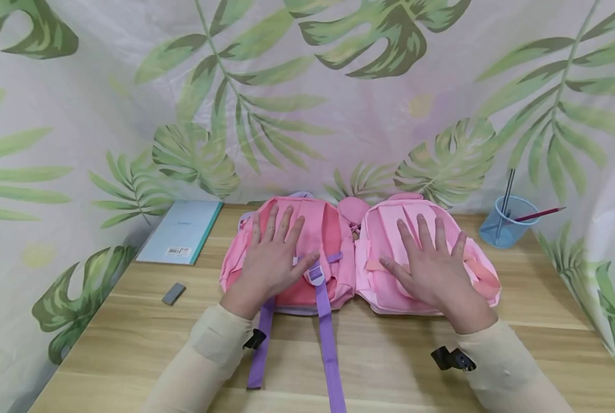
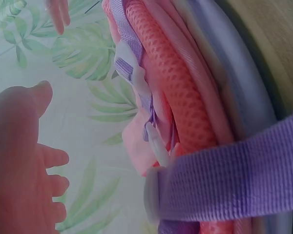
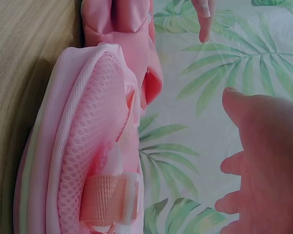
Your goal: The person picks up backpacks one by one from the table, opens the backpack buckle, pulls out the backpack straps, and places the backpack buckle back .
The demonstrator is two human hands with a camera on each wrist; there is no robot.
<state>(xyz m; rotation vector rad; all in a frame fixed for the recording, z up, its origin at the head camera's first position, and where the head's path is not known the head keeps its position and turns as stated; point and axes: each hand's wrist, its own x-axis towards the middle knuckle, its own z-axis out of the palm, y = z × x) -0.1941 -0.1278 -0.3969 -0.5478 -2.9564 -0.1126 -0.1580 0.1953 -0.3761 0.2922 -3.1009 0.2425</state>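
Note:
Two small backpacks lie side by side with their strap sides up. My left hand [image 1: 270,258], fingers spread and straight, hovers over the darker pink backpack [image 1: 315,226], which has purple webbing straps [image 1: 329,344] trailing toward me. Over the paler pink backpack [image 1: 385,229] my right hand [image 1: 433,272] is spread the same way. Both wrist views show a gap between hand and bag: the left hand [image 2: 19,156] is apart from the coral mesh padding [image 2: 173,73], and the right hand [image 3: 273,156] from the pale mesh padding [image 3: 90,102]. Neither hand holds anything.
A light blue notebook [image 1: 178,229] lies at the back left, with a small grey block [image 1: 174,293] nearer me. At the back right stands a blue mesh pen cup [image 1: 509,229] with a red pencil [image 1: 540,214] in it. A leaf-patterned sheet [image 1: 287,115] hangs behind the table.

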